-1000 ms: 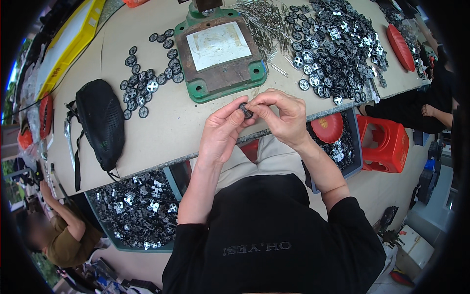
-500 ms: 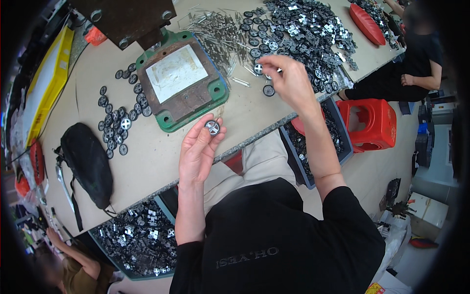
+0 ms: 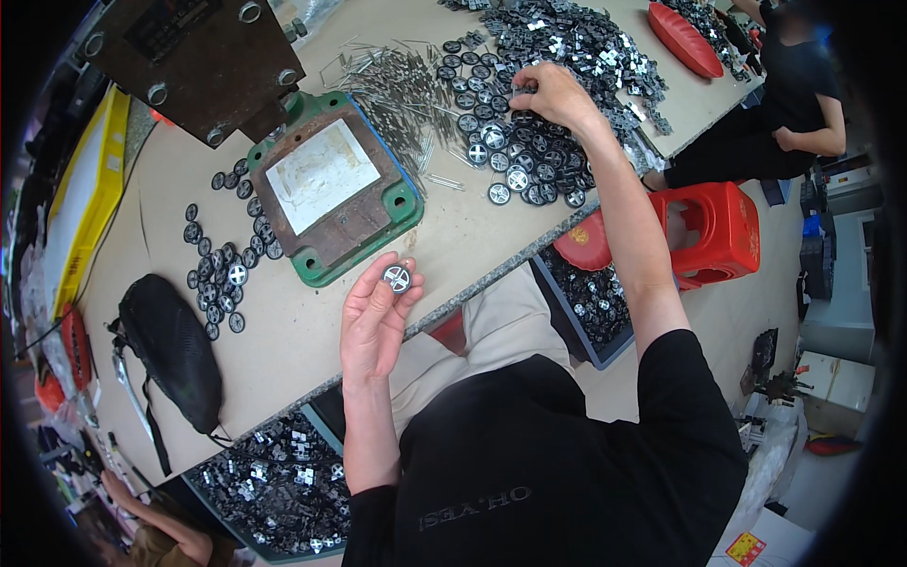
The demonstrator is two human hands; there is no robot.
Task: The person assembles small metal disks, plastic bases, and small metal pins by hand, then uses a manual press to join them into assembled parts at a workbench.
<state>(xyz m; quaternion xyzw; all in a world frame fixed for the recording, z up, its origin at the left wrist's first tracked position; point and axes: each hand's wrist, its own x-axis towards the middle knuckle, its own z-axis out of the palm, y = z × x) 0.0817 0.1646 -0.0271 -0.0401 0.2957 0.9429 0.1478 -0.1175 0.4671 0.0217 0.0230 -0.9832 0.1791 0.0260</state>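
My left hand (image 3: 371, 331) is closed around a small black toy wheel (image 3: 397, 278) with silver spokes, held between thumb and fingers above the table's front edge. Farther off to the right, my right hand (image 3: 559, 96) reaches over a heap of black and silver plastic parts (image 3: 590, 57). Its thumb and fingers are pinched together; what lies between them is too small to make out. Loose wheels (image 3: 518, 178) are spread just below that hand. Left of them lies a scatter of thin metal pins (image 3: 392, 90).
A press with a green base (image 3: 321, 272) and pale plate (image 3: 323, 176) stands mid-table, wheels (image 3: 225, 276) beside it. A black pouch (image 3: 172, 350) lies left. Crates of parts (image 3: 269, 472) sit below the table, near a red stool (image 3: 723, 231). Another person (image 3: 803, 104) sits at right.
My right hand has moved away from me, from the near wheels to the heap's edge. The left hand still holds its wheel, turned slightly. The whole view has shifted a little.
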